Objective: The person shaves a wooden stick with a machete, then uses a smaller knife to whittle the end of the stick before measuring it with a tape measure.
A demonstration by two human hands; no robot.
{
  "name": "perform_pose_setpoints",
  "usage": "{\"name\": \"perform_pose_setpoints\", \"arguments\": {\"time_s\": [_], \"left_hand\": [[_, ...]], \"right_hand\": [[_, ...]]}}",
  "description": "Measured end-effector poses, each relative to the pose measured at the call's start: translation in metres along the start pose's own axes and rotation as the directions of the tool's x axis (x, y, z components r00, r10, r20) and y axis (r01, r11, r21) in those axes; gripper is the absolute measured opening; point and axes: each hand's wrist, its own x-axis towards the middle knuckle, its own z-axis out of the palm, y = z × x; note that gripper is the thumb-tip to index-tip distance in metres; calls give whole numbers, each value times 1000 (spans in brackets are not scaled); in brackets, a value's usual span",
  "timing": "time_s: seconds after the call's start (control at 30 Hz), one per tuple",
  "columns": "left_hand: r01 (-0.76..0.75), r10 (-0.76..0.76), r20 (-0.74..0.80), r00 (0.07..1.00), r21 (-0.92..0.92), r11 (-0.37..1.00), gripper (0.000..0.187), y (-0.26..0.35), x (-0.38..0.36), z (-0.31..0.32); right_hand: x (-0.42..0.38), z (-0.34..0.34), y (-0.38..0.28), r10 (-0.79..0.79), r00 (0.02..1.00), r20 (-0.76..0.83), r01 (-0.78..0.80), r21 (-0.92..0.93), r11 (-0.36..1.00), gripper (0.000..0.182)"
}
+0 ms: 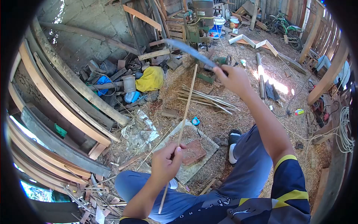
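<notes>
My left hand (166, 163) is closed around a long thin wooden stick (189, 100), which slants up and away from my lap. In my right hand (235, 81), raised to the upper right, is a long-bladed knife like a machete (191, 51). Its blade points up and left, apart from the stick, and the handle is mostly hidden by my fingers. Below the stick lies a flat pale slab (206, 145) with a reddish-brown piece (194, 153) on it. A blue tape measure (195, 121) rests at the slab's far edge.
A pile of thin sticks (212, 99) lies ahead on the shavings-covered ground. Long curved planks (61, 100) lean along the left. A yellow cloth (150, 79) sits among scrap. Crumpled clear plastic (141, 130) lies left of the slab. Wooden posts (330, 80) and coiled cord (345, 128) stand right.
</notes>
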Motion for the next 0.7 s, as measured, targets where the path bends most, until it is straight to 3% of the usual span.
{"name": "perform_pose_setpoints", "arguments": {"time_s": [0.1,0.2,0.27,0.37,0.47,0.57,0.63,0.67,0.7], "left_hand": [[40,-40,-6,999,-5,999,22,0,1,0],[100,-103,-63,993,-52,994,20,-8,6,0],[118,-125,-80,989,-82,990,19,-10,9,0],[124,-131,-64,989,-113,986,21,-7,10,1],[107,-114,-49,992,-132,986,21,-4,9,1],[104,-109,-20,994,-170,980,22,2,6,-1],[131,-135,-4,991,-211,969,22,4,5,-3],[135,-138,1,990,-213,968,23,1,5,-3],[141,-143,3,990,-215,966,24,-6,4,-4]], "right_hand": [[-6,-3,10,17,999,-39,-13,98,995,51],[-38,-5,-18,-37,999,22,32,176,984,49],[-57,4,-32,-344,937,-60,349,177,920,47],[-84,7,-56,-580,813,58,564,169,808,46],[-88,11,-60,-701,712,37,693,126,710,44],[-62,15,-39,-612,790,-28,611,94,786,44],[-36,14,-24,-329,944,2,328,59,943,53],[-26,10,-20,-138,990,27,138,31,990,58],[-19,8,-13,-46,998,42,43,63,997,61]]}}
